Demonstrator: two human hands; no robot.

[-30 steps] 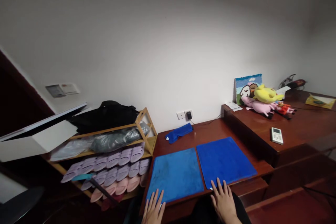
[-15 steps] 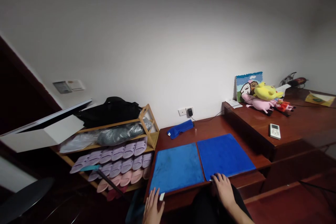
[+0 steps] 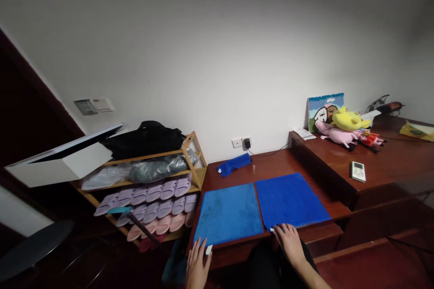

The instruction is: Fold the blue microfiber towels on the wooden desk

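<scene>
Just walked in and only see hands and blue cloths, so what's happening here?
A person sits at a low wooden table with two blue towels laid flat side by side. The left hand rests at the near corner of the left towel, by its small white tag. The right hand lies on the near edge of the right towel. A third blue cloth lies bunched near the wall socket.

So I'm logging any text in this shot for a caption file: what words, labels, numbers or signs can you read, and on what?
Nothing can be read.
Wall panel: markings too small and blurred.
Remote: screen and buttons too small.
Picture behind the plush toys: cartoon figures only, no words.
White tag on the left mat, by the left hand: blank or too small.
</scene>
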